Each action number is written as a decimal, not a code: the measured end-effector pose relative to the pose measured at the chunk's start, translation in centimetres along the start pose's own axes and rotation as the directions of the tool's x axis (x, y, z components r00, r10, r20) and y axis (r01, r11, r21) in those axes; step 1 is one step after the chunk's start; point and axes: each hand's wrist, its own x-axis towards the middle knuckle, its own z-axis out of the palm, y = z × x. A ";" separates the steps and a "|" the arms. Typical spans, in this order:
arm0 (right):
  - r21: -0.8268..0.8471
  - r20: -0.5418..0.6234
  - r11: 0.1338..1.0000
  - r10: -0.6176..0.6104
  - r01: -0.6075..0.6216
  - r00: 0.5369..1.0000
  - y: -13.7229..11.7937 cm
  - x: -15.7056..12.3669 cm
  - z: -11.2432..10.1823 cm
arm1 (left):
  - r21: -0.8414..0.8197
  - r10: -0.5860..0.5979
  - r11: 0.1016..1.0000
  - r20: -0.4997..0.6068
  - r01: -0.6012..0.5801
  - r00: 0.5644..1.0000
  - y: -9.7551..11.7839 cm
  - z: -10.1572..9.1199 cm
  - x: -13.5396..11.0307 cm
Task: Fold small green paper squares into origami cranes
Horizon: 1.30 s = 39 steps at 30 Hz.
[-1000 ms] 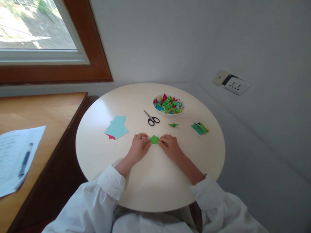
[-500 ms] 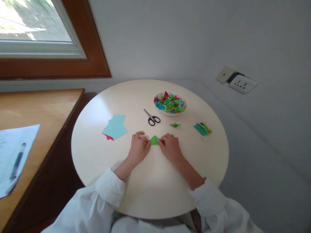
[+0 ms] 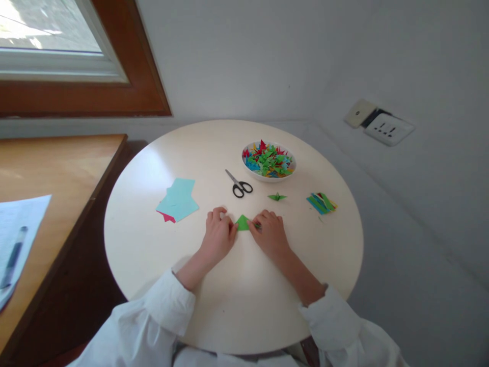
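**Green paper (image 3: 243, 223) now a triangle**

Looked five-sided a second ago — folding seems further along. Left hand (image 3: 219, 235) and right hand (image 3: 269, 235) apart, pinching its 9 and 3 o'clock sides, near mid-tabletop (image 3: 229, 290). Flat matte paper; spiky folded green piece (image 3: 277, 197) at 2 o'clock, glossy white bowl (image 3: 265, 179) at 1.
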 end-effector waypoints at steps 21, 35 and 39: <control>-0.024 0.012 1.000 0.010 -0.009 1.000 -0.1 0.1 -0.2 | 0.034 -0.023 0.999 0.042 0.022 0.999 0.3 -0.2 0.1; -0.047 -0.001 0.999 0.003 -0.003 1.000 -0.2 0.1 -0.2 | 0.102 -0.008 0.995 0.028 0.006 1.000 0.6 -0.1 0.0; -0.049 -0.003 0.999 -0.009 0.008 1.000 -0.3 0.1 -0.3 | 0.121 0.003 0.993 0.055 -0.010 0.998 0.7 -0.3 -0.1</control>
